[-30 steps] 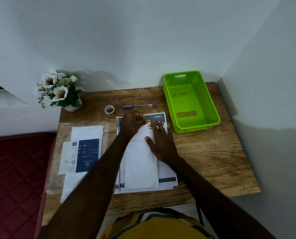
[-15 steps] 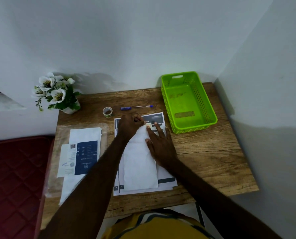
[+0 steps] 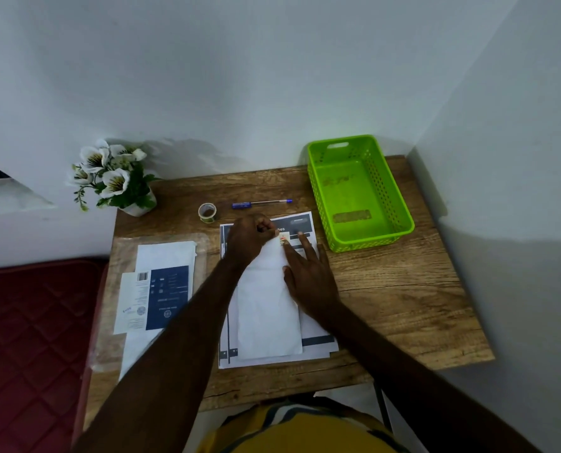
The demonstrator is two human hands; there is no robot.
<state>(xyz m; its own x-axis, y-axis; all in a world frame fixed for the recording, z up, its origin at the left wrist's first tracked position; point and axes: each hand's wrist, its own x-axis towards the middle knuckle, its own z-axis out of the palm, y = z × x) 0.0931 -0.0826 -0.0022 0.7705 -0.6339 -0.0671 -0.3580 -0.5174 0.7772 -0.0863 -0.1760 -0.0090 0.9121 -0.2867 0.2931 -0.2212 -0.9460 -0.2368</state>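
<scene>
white envelope: a long, plain, matte paper rectangle, lying flat and lengthwise on top of the printed sheets, in the middle of the bench.
left grip: fingers curled tight into a knuckled fist at the envelope's far end, thumb and fingertips pinching its top edge.
small label: a tiny red-and-cream patch at that top edge, between the two grips; it may be a stamp or a sticker, too small to tell.
right grip: flat and spread, fingers straight, palm pressing on the envelope's right side, fingertips reaching onto the printed sheets beyond it.
printed sheets: a stack of white paper with dark blue bands at top and bottom, edges slightly fanned.
bench: wood-grain top, brown, with streaked knots.
basket: bright green plastic, rectangular, with perforated walls and a slot handle, at the far right corner.
pen: slim, with a blue cap, lying crosswise just beyond the sheets.
tape roll: a small ring, upright, left of the pen.
plastic sleeve: clear and glossy, with white and navy papers inside, on the left of the bench.
flowers: white petals and green leaves in a white pot, at the far left corner.
</scene>
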